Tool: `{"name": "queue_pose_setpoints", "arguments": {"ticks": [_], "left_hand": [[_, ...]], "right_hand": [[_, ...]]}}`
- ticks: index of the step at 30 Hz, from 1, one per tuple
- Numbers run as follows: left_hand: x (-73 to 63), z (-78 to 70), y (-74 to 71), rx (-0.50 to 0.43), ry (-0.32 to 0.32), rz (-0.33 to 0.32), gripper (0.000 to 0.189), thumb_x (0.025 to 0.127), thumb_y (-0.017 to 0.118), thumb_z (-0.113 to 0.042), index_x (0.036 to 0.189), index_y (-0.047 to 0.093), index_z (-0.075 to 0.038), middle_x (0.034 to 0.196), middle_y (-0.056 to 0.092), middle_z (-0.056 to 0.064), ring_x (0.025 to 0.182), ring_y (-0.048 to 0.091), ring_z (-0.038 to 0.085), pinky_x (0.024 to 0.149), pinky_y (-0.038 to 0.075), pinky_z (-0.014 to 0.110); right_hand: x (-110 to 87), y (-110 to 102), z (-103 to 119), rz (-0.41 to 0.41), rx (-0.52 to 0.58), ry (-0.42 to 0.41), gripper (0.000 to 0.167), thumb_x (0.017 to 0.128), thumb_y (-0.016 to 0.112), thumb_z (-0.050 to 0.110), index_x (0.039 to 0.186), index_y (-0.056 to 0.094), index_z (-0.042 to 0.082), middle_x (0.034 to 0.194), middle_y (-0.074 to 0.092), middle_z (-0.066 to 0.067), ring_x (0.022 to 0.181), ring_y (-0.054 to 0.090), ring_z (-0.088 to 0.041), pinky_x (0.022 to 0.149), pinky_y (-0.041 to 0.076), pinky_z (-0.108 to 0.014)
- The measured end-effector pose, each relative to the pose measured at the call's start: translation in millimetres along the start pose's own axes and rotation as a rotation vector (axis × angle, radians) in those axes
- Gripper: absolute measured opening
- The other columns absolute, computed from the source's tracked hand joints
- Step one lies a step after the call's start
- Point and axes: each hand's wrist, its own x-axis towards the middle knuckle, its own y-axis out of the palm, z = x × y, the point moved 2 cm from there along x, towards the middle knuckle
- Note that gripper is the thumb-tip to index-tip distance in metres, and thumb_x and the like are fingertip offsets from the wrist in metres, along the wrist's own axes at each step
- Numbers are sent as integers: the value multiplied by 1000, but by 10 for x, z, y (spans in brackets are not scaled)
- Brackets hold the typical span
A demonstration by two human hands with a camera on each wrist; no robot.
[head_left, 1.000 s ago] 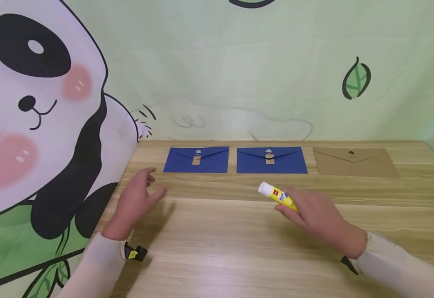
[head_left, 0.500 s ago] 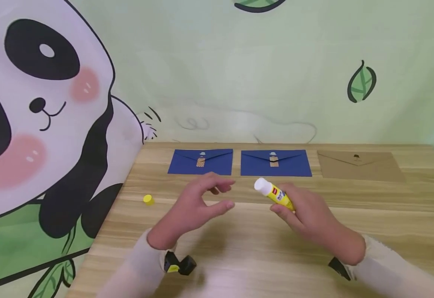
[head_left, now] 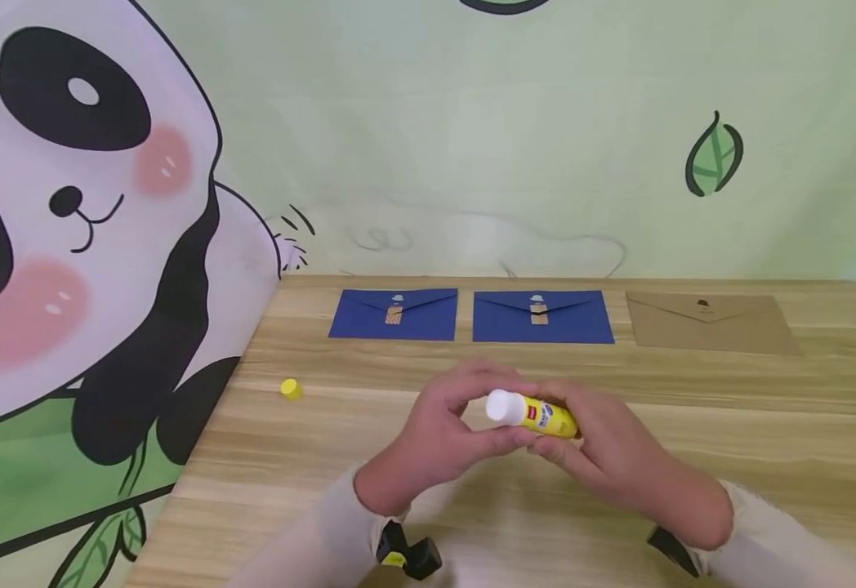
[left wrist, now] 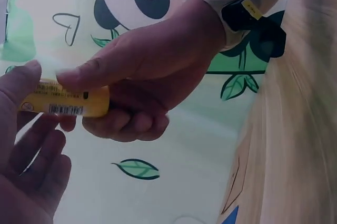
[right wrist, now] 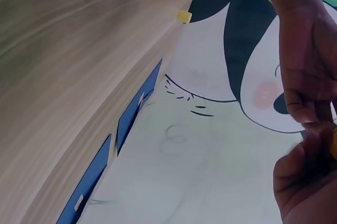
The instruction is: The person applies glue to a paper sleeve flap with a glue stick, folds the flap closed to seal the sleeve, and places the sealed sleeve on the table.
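Observation:
My right hand (head_left: 619, 457) holds the yellow barrel of a glue stick (head_left: 546, 415) with a white end, its thumb below and fingers above. My left hand (head_left: 443, 433) has come round the same stick from the left, thumb under and index finger over it near the middle. The white end tips toward me between the hands. In the left wrist view the barrel of the glue stick (left wrist: 66, 100) shows a barcode, with a thumb of each hand on it. The right wrist view shows only a sliver of the stick at its edge. A small yellow cap (head_left: 291, 389) lies on the table at left.
Along the back of the wooden table (head_left: 310, 457) lie a blue envelope (head_left: 428, 322) at left, another blue envelope (head_left: 575, 325) in the middle and a brown envelope (head_left: 737, 331) at right. A green curtain (head_left: 472, 122) with a printed panda (head_left: 104, 286) hangs behind.
My left hand has left the yellow cap on the table and moved right to meet the glue stick. The right hand has lowered the stick slightly and turned it flatter.

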Motion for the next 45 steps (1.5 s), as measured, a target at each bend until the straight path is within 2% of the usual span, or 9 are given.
{"name": "queue_pose_setpoints", "arguments": {"ticks": [3, 7, 10, 14, 21, 29, 37, 42, 45], "left_hand": [[-22, -6, 24, -73, 6, -29, 37, 81, 78, 8, 116, 69, 5, 114, 72, 20, 106, 68, 20, 87, 57, 39], [-63, 8, 56, -139, -16, -73, 35, 83, 74, 10, 118, 67, 9, 115, 70, 25, 105, 69, 17, 86, 58, 40], [-91, 21, 63, -168, -22, -90, 35, 84, 73, 11, 118, 66, 11, 115, 69, 27, 104, 68, 15, 84, 59, 39], [-112, 23, 66, -197, -33, -96, 32, 85, 72, 11, 116, 66, 13, 113, 68, 29, 104, 68, 14, 85, 59, 38], [-115, 16, 54, -210, -26, -84, 30, 84, 73, 10, 114, 66, 13, 112, 69, 30, 101, 69, 15, 83, 60, 37], [-123, 18, 43, -202, -20, -79, 31, 83, 74, 10, 114, 66, 12, 112, 69, 29, 104, 70, 18, 84, 59, 42], [-108, 11, 40, -196, 14, -47, 31, 82, 72, 15, 112, 66, 14, 112, 69, 30, 105, 70, 20, 84, 59, 42], [-134, 25, 14, -169, -22, -93, 30, 82, 73, 13, 111, 67, 13, 110, 70, 29, 99, 70, 14, 80, 60, 39], [-139, 28, 12, -181, -45, -107, 29, 83, 73, 12, 111, 67, 13, 110, 70, 29, 97, 69, 12, 76, 61, 37]], "right_hand": [[-9, -35, 3, -54, 26, 36, 40, 86, 77, 12, 120, 56, 9, 96, 61, 9, 79, 52, -3, 66, 46, -18], [-7, -80, -19, -179, 13, -20, 32, 93, 72, 29, 109, 59, 4, 97, 62, 6, 84, 54, -6, 77, 46, -12], [-11, -80, -33, -250, 4, -94, 44, 98, 60, 45, 104, 64, 2, 99, 66, 1, 88, 59, -7, 83, 48, -10], [-21, -77, -47, -275, 94, -129, 37, 94, 69, 39, 105, 70, 3, 97, 71, -3, 86, 63, -7, 80, 51, -12], [-51, -79, -62, -127, 400, 8, 29, 85, 77, 8, 113, 69, 3, 98, 72, -1, 78, 63, -7, 67, 56, -20], [-59, -42, -97, 53, 555, 82, 21, 105, 48, 14, 114, 65, 5, 81, 63, 1, 67, 59, -12, 61, 53, -27], [-8, -25, -29, 164, 630, 200, 45, 109, 20, 4, 93, 62, 7, 67, 54, -5, 54, 49, -18, 48, 45, -29], [-17, -14, -32, 30, 683, 224, 22, 104, 46, -1, 122, 58, -2, 103, 68, -1, 82, 65, -14, 71, 57, -26], [-32, -7, -40, -81, 716, 163, 46, 90, 64, -12, 130, 40, -11, 114, 69, 1, 96, 68, -12, 85, 56, -24]]}}
